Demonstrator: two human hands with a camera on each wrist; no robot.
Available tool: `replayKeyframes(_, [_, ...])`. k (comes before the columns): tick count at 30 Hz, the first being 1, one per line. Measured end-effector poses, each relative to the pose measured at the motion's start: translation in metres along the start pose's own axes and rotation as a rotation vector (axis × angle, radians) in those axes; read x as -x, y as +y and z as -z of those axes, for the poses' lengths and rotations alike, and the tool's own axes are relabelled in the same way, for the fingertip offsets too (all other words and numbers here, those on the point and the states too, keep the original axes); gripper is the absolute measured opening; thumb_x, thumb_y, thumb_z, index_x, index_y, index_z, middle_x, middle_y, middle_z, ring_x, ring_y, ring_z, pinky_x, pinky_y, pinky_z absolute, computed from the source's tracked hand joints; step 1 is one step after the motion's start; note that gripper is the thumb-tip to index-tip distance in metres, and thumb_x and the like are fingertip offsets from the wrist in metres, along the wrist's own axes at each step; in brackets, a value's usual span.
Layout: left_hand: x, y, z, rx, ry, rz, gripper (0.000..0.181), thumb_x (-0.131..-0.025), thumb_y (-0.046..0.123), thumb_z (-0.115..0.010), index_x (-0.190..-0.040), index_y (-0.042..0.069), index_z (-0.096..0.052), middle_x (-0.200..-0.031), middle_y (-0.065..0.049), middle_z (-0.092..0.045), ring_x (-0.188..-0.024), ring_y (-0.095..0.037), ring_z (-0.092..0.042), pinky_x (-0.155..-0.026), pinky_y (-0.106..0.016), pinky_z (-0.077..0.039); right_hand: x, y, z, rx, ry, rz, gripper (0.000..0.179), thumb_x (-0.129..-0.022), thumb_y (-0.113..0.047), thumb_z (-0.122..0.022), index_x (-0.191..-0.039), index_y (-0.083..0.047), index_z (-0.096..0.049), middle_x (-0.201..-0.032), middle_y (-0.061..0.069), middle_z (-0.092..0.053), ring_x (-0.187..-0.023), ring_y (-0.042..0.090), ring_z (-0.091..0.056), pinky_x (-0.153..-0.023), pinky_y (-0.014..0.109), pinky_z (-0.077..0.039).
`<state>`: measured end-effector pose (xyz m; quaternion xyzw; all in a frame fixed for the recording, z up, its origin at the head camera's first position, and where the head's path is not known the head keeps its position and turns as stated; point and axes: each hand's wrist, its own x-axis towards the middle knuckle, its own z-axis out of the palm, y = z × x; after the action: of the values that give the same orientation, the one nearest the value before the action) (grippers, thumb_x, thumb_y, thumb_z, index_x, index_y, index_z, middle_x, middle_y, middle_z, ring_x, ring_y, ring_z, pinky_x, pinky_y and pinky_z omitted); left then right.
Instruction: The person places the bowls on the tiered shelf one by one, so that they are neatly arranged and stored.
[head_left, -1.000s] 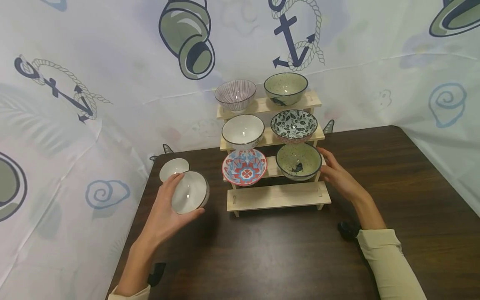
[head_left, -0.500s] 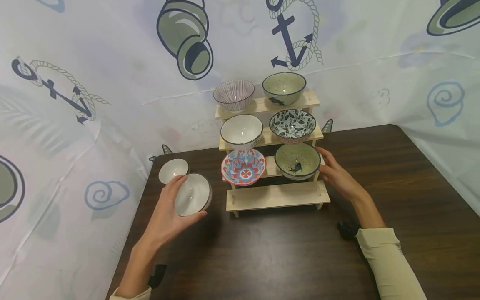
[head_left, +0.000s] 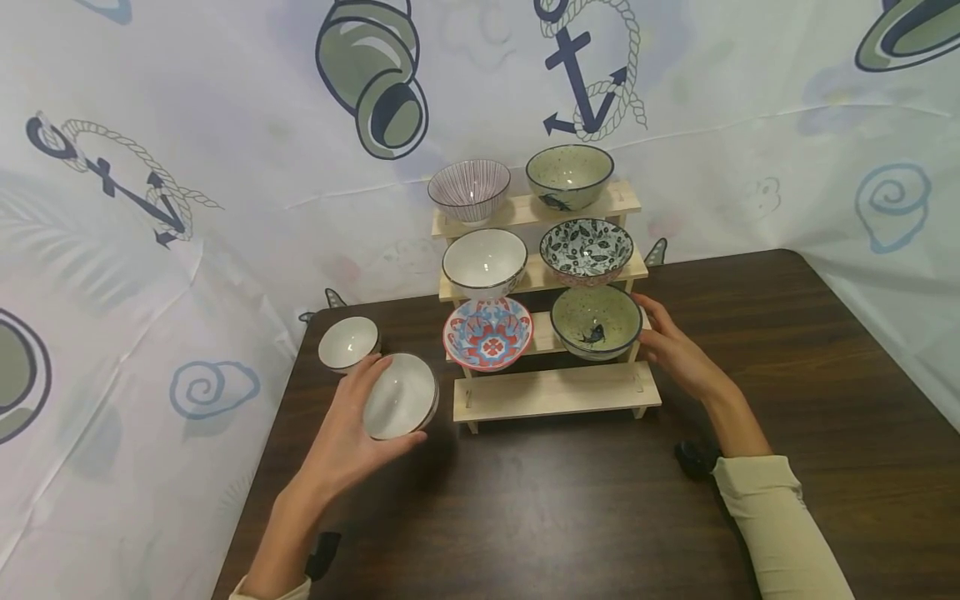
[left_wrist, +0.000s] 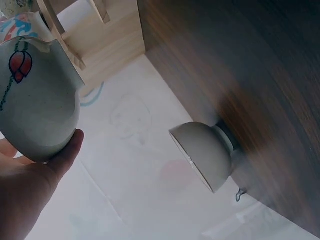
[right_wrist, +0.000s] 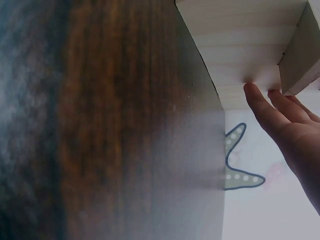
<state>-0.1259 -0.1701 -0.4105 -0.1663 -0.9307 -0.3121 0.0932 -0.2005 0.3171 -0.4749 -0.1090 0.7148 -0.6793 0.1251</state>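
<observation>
My left hand (head_left: pixel 350 442) grips a white bowl (head_left: pixel 402 397) by its sides, fingers on the far side and thumb on the near side. In the left wrist view the same bowl (left_wrist: pixel 45 95) shows a red flower bud painted on its outside. A second white bowl (head_left: pixel 348 342) stands on the table just behind it. My right hand (head_left: pixel 682 358) rests against the right side of a wooden tiered stand (head_left: pixel 558 393), beside a green bowl (head_left: pixel 597 323). In the right wrist view, fingertips (right_wrist: pixel 252 92) touch the stand's wooden side panel.
Higher on the stand sit a striped bowl (head_left: pixel 470 192), another green bowl (head_left: pixel 571 178), a white bowl (head_left: pixel 486 262) and a black-leaf patterned bowl (head_left: pixel 587 252). A red-and-blue bowl (head_left: pixel 488 334) shares the green bowl's tier. Behind the dark table (head_left: pixel 525 517) hangs a printed cloth (head_left: pixel 247 100).
My left hand has carried the white bowl to the right and slightly nearer, away from the second white bowl. The right hand stays at the stand's side.
</observation>
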Motion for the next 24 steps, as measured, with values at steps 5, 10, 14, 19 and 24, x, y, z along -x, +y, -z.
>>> replayKeyframes(5, [0.002, 0.003, -0.004, 0.011, -0.023, -0.012, 0.108, -0.065, 0.042, -0.098, -0.156, 0.027, -0.042, -0.164, -0.005, -0.036, -0.147, -0.029, -0.038, -0.104, -0.058, -0.045, -0.001, 0.0, 0.0, -0.001, 0.002, -0.003, 0.067, -0.112, -0.033, -0.043, -0.166, -0.031, -0.003, -0.169, 0.021, -0.012, -0.158, 0.045, -0.011, -0.121, 0.075, -0.009])
replayKeyframes(10, [0.003, 0.007, -0.008, 0.011, -0.033, -0.025, 0.108, -0.065, 0.043, -0.097, -0.156, 0.028, -0.042, -0.164, -0.003, -0.036, -0.148, -0.029, -0.038, -0.104, -0.057, -0.046, -0.002, 0.001, 0.0, 0.006, -0.004, 0.0, 0.067, -0.112, -0.033, -0.042, -0.166, -0.03, -0.003, -0.169, 0.022, -0.01, -0.158, 0.046, -0.009, -0.12, 0.077, -0.008])
replayKeyframes(14, [0.004, 0.01, -0.01, 0.017, -0.037, -0.039, 0.107, -0.065, 0.042, -0.097, -0.156, 0.028, -0.043, -0.164, -0.002, -0.037, -0.146, -0.028, -0.04, -0.102, -0.057, -0.048, -0.002, 0.001, 0.0, 0.006, -0.006, 0.003, 0.067, -0.112, -0.033, -0.042, -0.166, -0.03, -0.003, -0.169, 0.022, -0.011, -0.157, 0.046, -0.01, -0.12, 0.077, -0.009])
replayKeyframes(19, [0.004, 0.014, -0.013, 0.007, -0.045, -0.07, 0.105, -0.065, 0.043, -0.097, -0.154, 0.027, -0.044, -0.162, -0.004, -0.038, -0.143, -0.028, -0.042, -0.101, -0.056, -0.049, -0.002, 0.001, 0.0, 0.006, -0.005, 0.002, 0.067, -0.112, -0.033, -0.042, -0.166, -0.03, -0.003, -0.169, 0.022, -0.011, -0.157, 0.045, -0.012, -0.12, 0.076, -0.01])
replayKeyframes(24, [0.003, 0.016, -0.015, 0.006, -0.057, -0.083, 0.105, -0.065, 0.044, -0.097, -0.154, 0.025, -0.044, -0.162, -0.005, -0.039, -0.143, -0.027, -0.042, -0.102, -0.056, -0.048, -0.002, 0.001, 0.0, 0.007, -0.007, 0.004, 0.067, -0.112, -0.033, -0.042, -0.166, -0.03, -0.003, -0.168, 0.022, -0.012, -0.157, 0.046, -0.013, -0.12, 0.077, -0.009])
